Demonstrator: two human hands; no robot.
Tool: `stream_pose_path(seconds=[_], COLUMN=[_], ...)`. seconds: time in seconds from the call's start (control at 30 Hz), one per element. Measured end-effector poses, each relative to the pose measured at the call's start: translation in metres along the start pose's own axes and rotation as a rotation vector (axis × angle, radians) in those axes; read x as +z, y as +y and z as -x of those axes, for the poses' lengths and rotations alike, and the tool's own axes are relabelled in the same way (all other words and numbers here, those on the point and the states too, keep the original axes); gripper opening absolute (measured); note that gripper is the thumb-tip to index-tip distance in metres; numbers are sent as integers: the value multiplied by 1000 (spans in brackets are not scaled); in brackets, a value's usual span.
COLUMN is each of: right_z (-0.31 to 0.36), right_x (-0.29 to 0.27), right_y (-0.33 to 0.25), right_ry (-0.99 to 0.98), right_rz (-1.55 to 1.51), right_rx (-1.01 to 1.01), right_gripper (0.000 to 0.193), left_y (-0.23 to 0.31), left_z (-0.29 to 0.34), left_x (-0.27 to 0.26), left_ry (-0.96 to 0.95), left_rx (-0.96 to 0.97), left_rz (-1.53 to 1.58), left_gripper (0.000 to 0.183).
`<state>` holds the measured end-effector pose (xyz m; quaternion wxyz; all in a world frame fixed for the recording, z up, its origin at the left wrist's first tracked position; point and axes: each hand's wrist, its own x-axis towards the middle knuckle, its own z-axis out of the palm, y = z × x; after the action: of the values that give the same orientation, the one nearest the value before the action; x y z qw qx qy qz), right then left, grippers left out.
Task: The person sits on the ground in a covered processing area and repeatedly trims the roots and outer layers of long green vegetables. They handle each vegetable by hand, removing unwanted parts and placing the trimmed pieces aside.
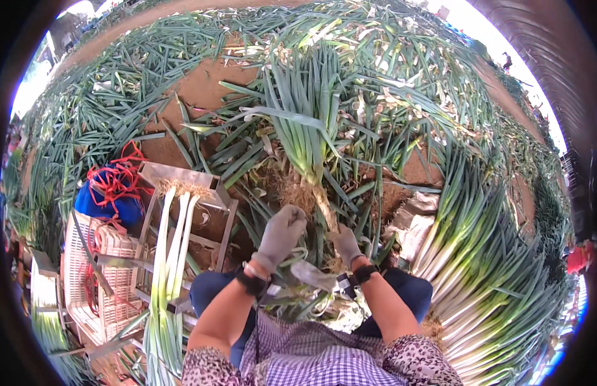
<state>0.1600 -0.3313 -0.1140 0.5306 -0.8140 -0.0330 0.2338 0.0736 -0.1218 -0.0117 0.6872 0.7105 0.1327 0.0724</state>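
Note:
Between my knees, my right hand (345, 246), in a pale glove, is closed around the root end of a large green onion (324, 206). The onion's lower stalk is brown and unpeeled, and it points away from me toward a spread of long green leaves (305, 122). My left hand (282, 235), gloved too, is curled closed just left of the stalk, near a tangle of brown roots (297, 193). Whatever its fingers hold, if anything, is hidden. Three cleaned white-stemmed green onions (172, 248) lie on a metal-and-wood rack (183, 183) to my left.
A long row of cleaned green onions (466, 276) lies to my right. On the left stand a woven plastic chair (96, 276) and a blue bundle (105, 199) with red ties (121, 180). Cut leaves (401, 83) cover much of the brown ground (215, 83) ahead.

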Motion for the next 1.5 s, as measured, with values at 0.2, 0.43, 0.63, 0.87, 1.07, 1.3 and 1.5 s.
stream_pose_path(seconds=[0.2, 0.43, 0.63, 0.87, 1.07, 1.3, 1.5], right_z=[131, 240, 149, 65, 67, 116, 129], right_x=[-30, -72, -29, 64, 5, 27, 50], right_y=[-82, -77, -48, -106, 1, -130, -135], right_ry=[-47, -88, -35, -244, -104, -563, -64], right_rz=[100, 150, 137, -605, 613, -403, 276], right_rx=[-140, -217, -473, 5, 116, -193, -400], right_gripper=[34, 49, 46, 41, 62, 44, 31], left_y=[-29, 0, 11, 29, 30, 39, 39], left_z=[-8, -21, 2, 12, 16, 13, 17], left_x=[-12, -31, -43, -67, -66, -51, -35], left_ry=[103, -88, 79, 79, 155, -305, 10], left_rx=[-389, -196, -61, 104, 494, 280, 294], left_rz=[296, 1210, 987, 858, -71, 832, 682], left_gripper=[20, 54, 37, 35, 33, 42, 43])
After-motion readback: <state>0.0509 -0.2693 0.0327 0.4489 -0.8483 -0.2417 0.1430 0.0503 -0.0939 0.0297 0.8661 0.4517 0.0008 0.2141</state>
